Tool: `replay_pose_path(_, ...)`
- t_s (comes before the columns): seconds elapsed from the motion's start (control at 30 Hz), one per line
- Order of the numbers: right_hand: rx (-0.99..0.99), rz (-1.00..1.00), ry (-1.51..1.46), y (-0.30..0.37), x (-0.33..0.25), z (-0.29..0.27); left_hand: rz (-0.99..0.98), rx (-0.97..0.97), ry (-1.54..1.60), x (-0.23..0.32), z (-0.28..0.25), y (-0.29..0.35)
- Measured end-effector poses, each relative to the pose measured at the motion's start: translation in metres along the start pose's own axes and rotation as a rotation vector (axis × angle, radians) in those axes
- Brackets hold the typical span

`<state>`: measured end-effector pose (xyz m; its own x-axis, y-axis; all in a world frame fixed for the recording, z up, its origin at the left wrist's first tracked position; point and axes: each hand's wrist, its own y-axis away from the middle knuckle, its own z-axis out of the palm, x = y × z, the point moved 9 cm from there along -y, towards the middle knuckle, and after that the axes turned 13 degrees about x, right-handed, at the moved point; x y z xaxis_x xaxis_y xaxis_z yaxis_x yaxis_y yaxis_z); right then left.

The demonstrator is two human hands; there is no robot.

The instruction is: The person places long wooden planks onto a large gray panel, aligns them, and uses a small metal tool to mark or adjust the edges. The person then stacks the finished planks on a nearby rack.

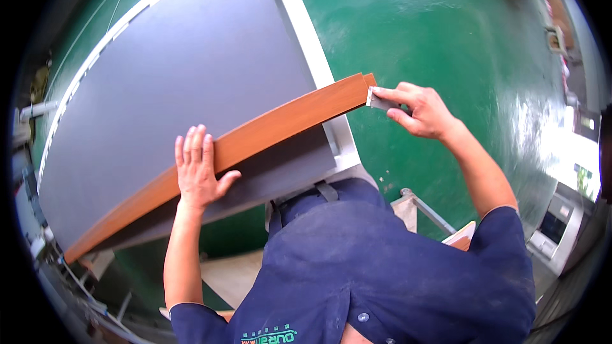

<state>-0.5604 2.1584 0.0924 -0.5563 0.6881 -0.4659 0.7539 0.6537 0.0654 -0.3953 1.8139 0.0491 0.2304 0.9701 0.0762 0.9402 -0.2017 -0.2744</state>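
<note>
A long orange-brown wooden board (280, 121) lies slantwise over the grey tabletop (210, 38), its stepped right end jutting past the table's white edge. My left hand (199, 175) rests flat on the board near its middle, fingers stretched out and thumb spread to the right. At the jutting end, my right hand (417, 108) pinches a small flat grey piece with a pale edge (382, 100) between thumb and fingers. That piece is against or very close to the board's end; its exact kind I cannot make out.
White rails (306, 32) border the table, whose near edge is against my body. Green floor (433, 32) spreads to the right. Close by my right side stands a metal-legged stand (433, 213) with pale panels. A grey-white machine or cabinet (554, 229) is at the far right.
</note>
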Motion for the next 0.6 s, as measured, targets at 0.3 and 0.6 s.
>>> replay_pose_path(0.3,-0.236,-0.461,0.028,-0.036,0.021,0.009,-1.005,-0.153,1.038,0.194,0.077,-0.062)
replay_pose_path(0.6,-0.3,-0.567,0.102,-0.042,0.016,0.017,-1.682,-0.143,1.771,0.254,0.144,-0.113)
